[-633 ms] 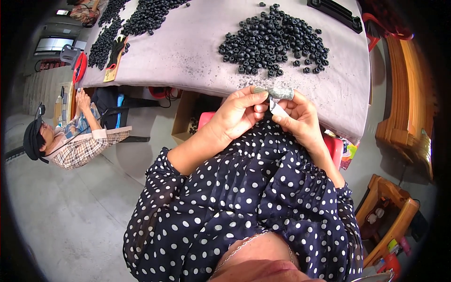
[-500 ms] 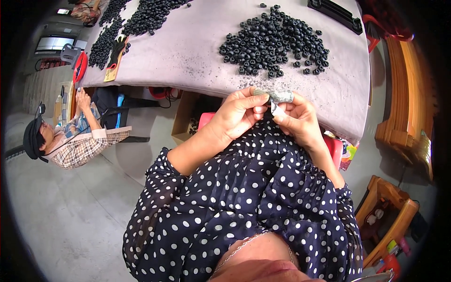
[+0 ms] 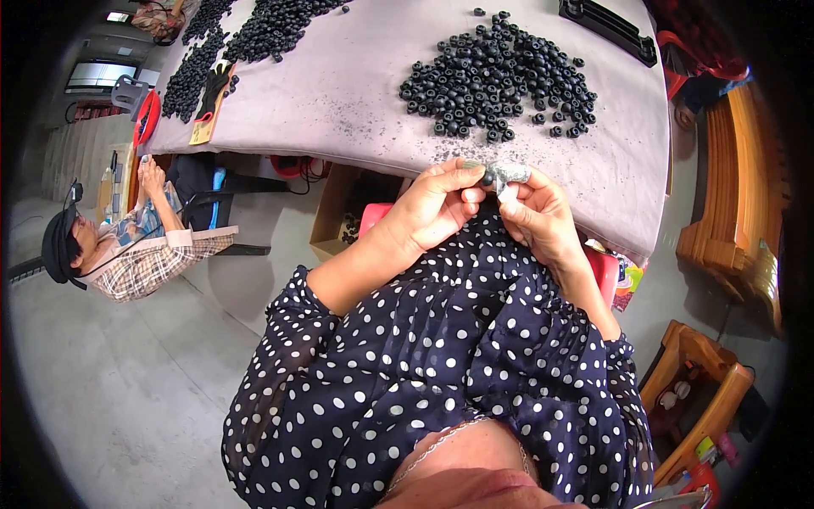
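Over at far left, a seated person in a dark cap and plaid top [image 3: 127, 254], beside a red stool [image 3: 146, 119]. Out on the grey surface [image 3: 356, 93], a second spread of black rings [image 3: 254, 30] and a long black bar [image 3: 607, 29]. Below the edge an open cardboard box [image 3: 339, 216]; off to the right, wooden benches [image 3: 738, 212].

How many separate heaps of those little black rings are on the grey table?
3: one heap just beyond both hands, a second at the far left, a third along the left edge. More may lie out of frame.
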Available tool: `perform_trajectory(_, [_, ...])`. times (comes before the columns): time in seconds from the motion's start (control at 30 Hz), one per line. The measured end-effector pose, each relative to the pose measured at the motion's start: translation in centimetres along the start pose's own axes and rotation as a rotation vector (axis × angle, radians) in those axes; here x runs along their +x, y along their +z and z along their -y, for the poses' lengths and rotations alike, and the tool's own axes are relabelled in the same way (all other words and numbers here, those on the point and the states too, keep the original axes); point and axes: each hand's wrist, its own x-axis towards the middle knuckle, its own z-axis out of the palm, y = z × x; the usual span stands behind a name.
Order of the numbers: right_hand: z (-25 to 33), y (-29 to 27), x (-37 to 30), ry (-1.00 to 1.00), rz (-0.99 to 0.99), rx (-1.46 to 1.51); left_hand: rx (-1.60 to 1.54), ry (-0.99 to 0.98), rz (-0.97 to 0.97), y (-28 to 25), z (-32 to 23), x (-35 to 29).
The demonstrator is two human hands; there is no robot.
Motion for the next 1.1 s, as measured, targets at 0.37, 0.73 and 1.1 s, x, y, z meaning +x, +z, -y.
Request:
perform_trajectory(0.37, [0.46, 0.78, -0.32, 0.018, -0.032, -0.182, 0.004, 0.018, -0.018, -0.23, 0.24, -0.16])
perform_trajectory(0.73, [0.56, 0.72, -0.19, 0.021, -0.010, -0.148, 0.019, -0.007, -0.021, -0.22, 0.14, -0.10])
perform_trajectory(1.1, [0.39, 0.32, -0.20, 0.072, 0.030, -0.047, -0.007, -0.032, 0.048, -0.34, 0.21, -0.40])
